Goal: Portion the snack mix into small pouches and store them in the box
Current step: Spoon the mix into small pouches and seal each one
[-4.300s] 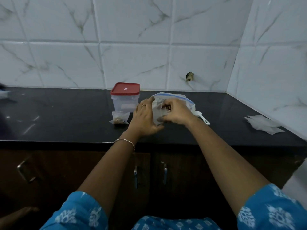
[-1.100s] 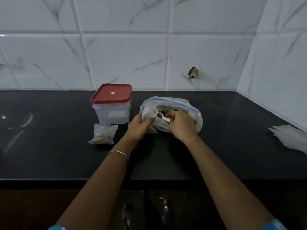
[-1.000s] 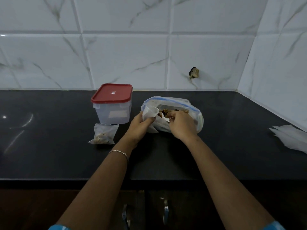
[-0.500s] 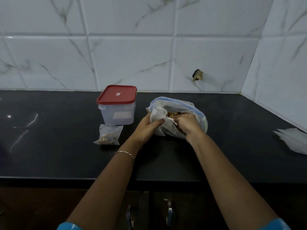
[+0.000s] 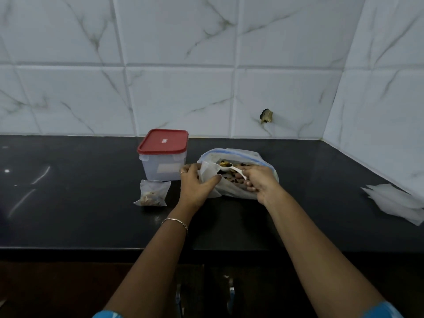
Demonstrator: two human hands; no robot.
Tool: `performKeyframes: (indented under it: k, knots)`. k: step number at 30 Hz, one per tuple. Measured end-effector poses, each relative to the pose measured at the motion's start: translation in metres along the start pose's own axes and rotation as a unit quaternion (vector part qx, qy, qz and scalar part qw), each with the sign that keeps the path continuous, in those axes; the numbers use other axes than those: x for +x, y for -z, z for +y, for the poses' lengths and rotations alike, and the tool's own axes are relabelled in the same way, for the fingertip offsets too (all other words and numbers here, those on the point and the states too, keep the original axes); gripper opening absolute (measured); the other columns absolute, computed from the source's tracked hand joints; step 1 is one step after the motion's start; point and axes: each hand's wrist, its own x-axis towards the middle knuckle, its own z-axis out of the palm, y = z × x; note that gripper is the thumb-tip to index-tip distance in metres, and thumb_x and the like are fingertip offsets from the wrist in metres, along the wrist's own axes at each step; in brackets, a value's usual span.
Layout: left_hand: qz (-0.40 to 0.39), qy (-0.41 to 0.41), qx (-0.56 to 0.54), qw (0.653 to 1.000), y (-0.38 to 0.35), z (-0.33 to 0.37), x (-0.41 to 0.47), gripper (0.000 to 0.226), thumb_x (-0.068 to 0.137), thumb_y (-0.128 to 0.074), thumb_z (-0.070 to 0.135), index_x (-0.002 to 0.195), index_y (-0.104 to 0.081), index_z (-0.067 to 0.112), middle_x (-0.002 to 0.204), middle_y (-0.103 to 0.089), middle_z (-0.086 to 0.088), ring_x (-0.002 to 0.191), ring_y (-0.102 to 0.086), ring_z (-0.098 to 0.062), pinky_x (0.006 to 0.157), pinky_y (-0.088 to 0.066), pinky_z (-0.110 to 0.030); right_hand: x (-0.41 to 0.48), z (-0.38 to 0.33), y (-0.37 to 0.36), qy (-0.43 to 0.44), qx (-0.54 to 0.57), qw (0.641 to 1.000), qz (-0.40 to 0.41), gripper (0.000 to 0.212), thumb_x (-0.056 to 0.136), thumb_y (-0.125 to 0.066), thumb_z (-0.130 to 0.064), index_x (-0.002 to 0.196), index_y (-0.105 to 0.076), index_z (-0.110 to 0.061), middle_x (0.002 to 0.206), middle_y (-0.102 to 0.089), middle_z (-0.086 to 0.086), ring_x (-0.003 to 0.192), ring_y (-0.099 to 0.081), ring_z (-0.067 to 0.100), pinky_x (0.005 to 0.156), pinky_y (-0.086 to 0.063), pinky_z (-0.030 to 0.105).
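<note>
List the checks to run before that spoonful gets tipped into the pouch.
1. Spoon loaded with mix: ok.
2. Right hand grips the spoon handle: ok.
3. Left hand holds the pouch beside the bag: ok.
4. Pouch mouth open under the spoon: cannot tell.
5. Lid off the box for storing: not ok, it is on.
6. Filled pouch in the box: not ok, it lies on the counter in front of the box.
</note>
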Motion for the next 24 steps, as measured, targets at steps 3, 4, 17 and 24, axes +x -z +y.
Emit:
performKeyframes:
  k: [3, 4, 17, 24]
  knots:
    - [-0.009, -0.003, 0.012, 1.000, 0.000, 0.002, -0.009, 0.051, 0.078, -0.079, 0.029, 0.116, -0.048, 0.017, 0.134, -0.029, -0.005, 0.117, -0.040, -0.018, 0.096, -0.036, -0.024, -0.016, -0.007, 0.004, 0.014, 0.009, 1.000, -0.017, 0.026, 0.096, -0.043, -0.002, 0.106, -0.067, -0.007, 0.075, -0.064, 0.003, 0.048, -0.033, 0.007, 0.031, -0.026, 0.013]
    - [-0.009, -0.001, 0.016, 1.000, 0.000, 0.002, -0.010, 0.050, 0.077, -0.080, 0.030, 0.113, -0.047, 0.019, 0.134, -0.028, -0.006, 0.118, -0.039, -0.018, 0.096, -0.034, -0.023, -0.021, -0.008, 0.006, 0.019, 0.009, 1.000, -0.020, 0.026, 0.096, -0.043, -0.001, 0.102, -0.068, -0.008, 0.074, -0.064, 0.003, 0.048, -0.033, 0.007, 0.031, -0.026, 0.013]
    - [-0.011, 0.031, -0.001, 0.999, 0.004, 0.003, -0.023, 0.057, 0.075, -0.079, 0.038, 0.120, -0.049, 0.019, 0.139, -0.029, -0.007, 0.128, -0.039, -0.027, 0.110, -0.038, -0.044, -0.069, -0.027, 0.026, 0.066, -0.050, 0.995, -0.061, 0.025, 0.092, -0.049, 0.000, 0.093, -0.073, -0.008, 0.084, -0.068, 0.011, 0.045, -0.040, 0.006, 0.034, -0.030, 0.014]
    - [-0.009, 0.039, 0.002, 0.999, 0.002, 0.002, -0.023, 0.066, 0.075, -0.078, 0.045, 0.127, -0.050, 0.015, 0.137, -0.033, -0.007, 0.124, -0.041, -0.026, 0.108, -0.040, -0.046, -0.066, -0.020, 0.005, 0.235, -0.282, 0.929, -0.037, 0.029, 0.096, -0.046, -0.006, 0.107, -0.071, -0.015, 0.092, -0.072, 0.004, 0.082, -0.067, 0.013, 0.076, -0.056, 0.030]
